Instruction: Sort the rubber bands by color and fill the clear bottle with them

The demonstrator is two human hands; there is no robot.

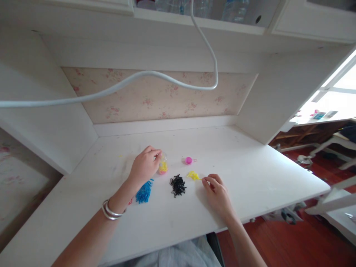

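Observation:
My left hand (146, 163) is closed, its thumb and fingertips pinched at the upper left rim of a small clear jar (163, 164). Yellow and pink pieces lie inside the jar. Whether a small piece also sits between those fingertips I cannot tell. My right hand (217, 191) pinches a yellow rubber band (199, 179) at the right edge of a little pile of yellow rubber bands (192, 175). Between the hands lies a heap of black rubber bands (177, 185). Blue rubber bands (144, 192) are heaped below my left hand, with a bit of red (130, 201) partly hidden by the wrist.
A round pink lid (188, 161) rests on the white desk (172, 218) behind the yellow pile. A white cable (144, 74) hangs across the view in front of the cabinet. Side panels (286, 81) enclose the desk's back. Its right edge borders a red floor (258, 244).

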